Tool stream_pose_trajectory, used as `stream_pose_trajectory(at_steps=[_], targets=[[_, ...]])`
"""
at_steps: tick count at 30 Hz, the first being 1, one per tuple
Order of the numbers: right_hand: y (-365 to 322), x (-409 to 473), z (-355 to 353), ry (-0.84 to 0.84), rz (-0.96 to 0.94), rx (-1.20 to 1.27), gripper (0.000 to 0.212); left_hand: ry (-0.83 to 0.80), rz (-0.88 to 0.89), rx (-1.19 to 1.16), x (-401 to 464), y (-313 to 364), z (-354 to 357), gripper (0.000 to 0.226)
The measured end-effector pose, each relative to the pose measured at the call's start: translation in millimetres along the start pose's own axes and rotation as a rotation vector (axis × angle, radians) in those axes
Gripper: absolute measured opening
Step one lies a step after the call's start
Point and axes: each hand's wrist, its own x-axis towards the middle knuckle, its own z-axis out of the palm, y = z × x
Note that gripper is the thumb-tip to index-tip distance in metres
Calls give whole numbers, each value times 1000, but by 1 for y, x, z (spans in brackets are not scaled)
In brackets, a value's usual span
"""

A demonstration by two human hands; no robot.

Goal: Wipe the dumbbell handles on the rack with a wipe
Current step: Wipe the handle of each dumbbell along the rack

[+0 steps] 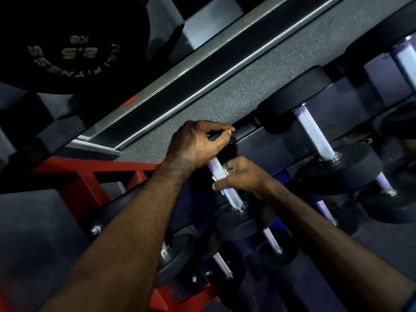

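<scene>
Knurled steel dumbbell handle [225, 183] gripped by right hand [245, 176]

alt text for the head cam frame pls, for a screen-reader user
A person's right hand wraps a small white wipe around a knurled dumbbell handle on a dark rack, while the left hand grips the dumbbell's far head. More dumbbells sit to the right; a 2.5 kg plate sits top left.
</scene>
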Motion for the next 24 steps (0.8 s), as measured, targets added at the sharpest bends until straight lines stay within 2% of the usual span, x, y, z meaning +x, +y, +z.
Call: stream_pose_trajectory(at_steps=[3, 7, 12, 15, 19, 24], targets=[[5, -5, -5, 36, -48, 58, 50, 1, 2, -7, 0, 0, -1, 36], [26, -34, -12, -37, -36, -10, 28, 7, -10, -11, -1, -1, 0, 36], [-3, -29, -10, 233, -204, 83, 24, -3, -24, -5, 0, 1, -1, 35], [8, -47, -1, 307, -180, 54, 9, 5, -20, -2, 0, 0, 0, 33], [25, -67, 18, 399, -153, 0, 22, 11, -8, -17, -1, -1, 0, 32], [-17, -35, 31, 610, -368, -90, 26, -8, -29, -18, 1, 0, 0, 36]])
